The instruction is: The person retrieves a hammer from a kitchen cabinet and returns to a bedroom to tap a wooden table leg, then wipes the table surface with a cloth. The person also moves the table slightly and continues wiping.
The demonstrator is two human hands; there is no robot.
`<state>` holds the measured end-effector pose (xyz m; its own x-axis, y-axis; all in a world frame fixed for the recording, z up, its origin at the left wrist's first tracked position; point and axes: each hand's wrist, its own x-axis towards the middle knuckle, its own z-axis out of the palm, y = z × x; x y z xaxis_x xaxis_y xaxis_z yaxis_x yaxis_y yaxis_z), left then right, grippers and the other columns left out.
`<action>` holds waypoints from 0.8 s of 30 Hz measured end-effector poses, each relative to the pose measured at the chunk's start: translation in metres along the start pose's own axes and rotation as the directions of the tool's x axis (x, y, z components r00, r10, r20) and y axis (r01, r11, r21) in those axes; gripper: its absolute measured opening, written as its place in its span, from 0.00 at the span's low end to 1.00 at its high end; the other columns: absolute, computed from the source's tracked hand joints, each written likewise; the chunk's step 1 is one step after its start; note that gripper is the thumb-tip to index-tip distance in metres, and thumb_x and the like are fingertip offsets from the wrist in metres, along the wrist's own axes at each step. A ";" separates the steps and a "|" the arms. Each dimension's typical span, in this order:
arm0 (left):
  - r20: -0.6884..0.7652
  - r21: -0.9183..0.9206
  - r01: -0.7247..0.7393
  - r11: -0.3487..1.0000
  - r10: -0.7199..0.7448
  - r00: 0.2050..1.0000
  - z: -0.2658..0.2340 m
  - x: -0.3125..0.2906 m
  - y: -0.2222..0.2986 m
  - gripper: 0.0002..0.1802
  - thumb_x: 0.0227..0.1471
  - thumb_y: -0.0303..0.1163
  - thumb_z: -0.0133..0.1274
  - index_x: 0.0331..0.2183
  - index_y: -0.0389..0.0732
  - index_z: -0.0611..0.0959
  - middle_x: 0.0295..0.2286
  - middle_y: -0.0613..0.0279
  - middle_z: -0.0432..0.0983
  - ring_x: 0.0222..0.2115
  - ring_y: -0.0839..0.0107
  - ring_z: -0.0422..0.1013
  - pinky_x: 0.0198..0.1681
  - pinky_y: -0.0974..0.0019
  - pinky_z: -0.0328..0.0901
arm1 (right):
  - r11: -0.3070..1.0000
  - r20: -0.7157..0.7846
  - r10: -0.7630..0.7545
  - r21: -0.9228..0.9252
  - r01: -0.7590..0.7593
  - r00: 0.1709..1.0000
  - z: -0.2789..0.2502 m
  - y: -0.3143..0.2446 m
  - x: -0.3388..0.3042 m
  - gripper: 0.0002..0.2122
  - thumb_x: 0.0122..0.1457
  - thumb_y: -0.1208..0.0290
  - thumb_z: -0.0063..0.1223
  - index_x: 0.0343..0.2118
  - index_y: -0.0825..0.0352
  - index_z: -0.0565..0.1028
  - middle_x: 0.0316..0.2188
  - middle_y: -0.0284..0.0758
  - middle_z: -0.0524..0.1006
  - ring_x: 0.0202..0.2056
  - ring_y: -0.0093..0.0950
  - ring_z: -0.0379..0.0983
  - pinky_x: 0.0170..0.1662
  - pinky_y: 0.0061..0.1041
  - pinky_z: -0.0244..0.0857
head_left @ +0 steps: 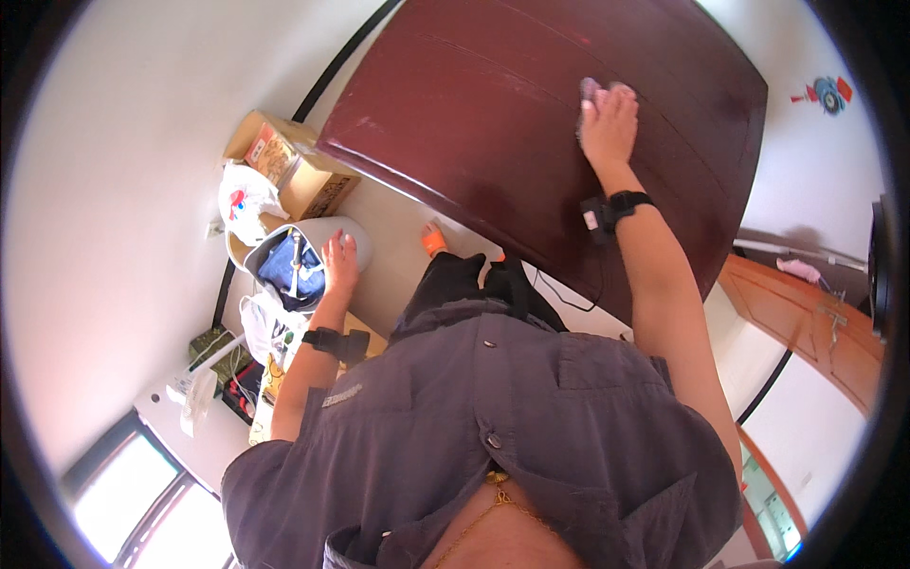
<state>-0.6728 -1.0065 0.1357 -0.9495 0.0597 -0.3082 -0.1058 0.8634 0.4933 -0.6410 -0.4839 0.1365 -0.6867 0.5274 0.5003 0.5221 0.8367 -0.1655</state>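
Note:
My right hand [609, 128] reaches out over the dark red wooden tabletop [474, 114], palm down. Under its fingers is a small greyish-pink cloth [589, 88], pressed on the wood and mostly covered by the hand. The hand is slightly blurred. My left hand [340, 264] hangs off to the left, away from the table, fingers apart and holding nothing. It appears beside a pale grey bin [353, 242] with a dark blue fabric item [287, 268] in it; whether they touch, I cannot tell.
An opened cardboard box [327, 187] and a white plastic bag [248, 201] sit left of the table. A black cable [573, 306] hangs by the near table edge. A wooden door [796, 322] stands at the right, and windows [142, 484] are at the lower left.

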 end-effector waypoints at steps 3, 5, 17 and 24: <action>0.051 -0.039 -0.032 0.999 0.034 0.998 -0.010 -0.001 -0.006 0.24 0.58 0.42 0.40 0.50 0.35 0.69 0.50 0.43 0.62 0.52 0.49 0.58 0.55 0.55 0.54 | 1.000 0.297 -0.006 -0.001 0.006 0.955 0.021 -0.079 0.019 0.31 0.60 0.51 0.36 0.58 0.71 0.54 0.60 0.50 0.49 0.61 0.45 0.45 0.61 0.39 0.42; 0.061 -0.056 -0.049 0.997 0.052 0.997 -0.013 -0.002 -0.017 0.24 0.58 0.43 0.40 0.49 0.36 0.69 0.49 0.44 0.62 0.52 0.49 0.58 0.56 0.55 0.54 | 0.999 0.411 -0.026 0.037 0.012 0.911 0.029 -0.129 0.029 0.32 0.62 0.48 0.29 0.62 0.69 0.49 0.63 0.50 0.43 0.65 0.43 0.39 0.65 0.37 0.34; 0.130 -0.090 -0.153 0.984 0.164 0.978 -0.040 0.035 -0.035 0.20 0.59 0.42 0.40 0.45 0.38 0.74 0.46 0.45 0.67 0.51 0.51 0.59 0.55 0.56 0.55 | 0.688 -0.054 -0.584 0.497 0.529 0.810 0.038 -0.312 0.027 0.24 0.50 0.59 0.55 0.46 0.68 0.66 0.49 0.45 0.63 0.51 0.43 0.61 0.51 0.40 0.58; 0.209 -0.104 -0.211 0.972 0.228 0.951 -0.044 0.073 0.001 0.24 0.59 0.46 0.36 0.43 0.37 0.75 0.43 0.46 0.70 0.48 0.49 0.62 0.52 0.55 0.57 | 0.580 0.090 -0.726 0.613 0.537 0.681 -0.018 -0.262 -0.042 0.24 0.53 0.63 0.50 0.52 0.68 0.65 0.57 0.45 0.60 0.57 0.43 0.57 0.58 0.40 0.53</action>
<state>-0.7549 -1.0235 0.1499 -0.8652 0.3586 -0.3505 0.0664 0.7748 0.6287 -0.7399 -0.7277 0.1738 -0.8928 -0.2350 0.3843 -0.3761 0.8585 -0.3486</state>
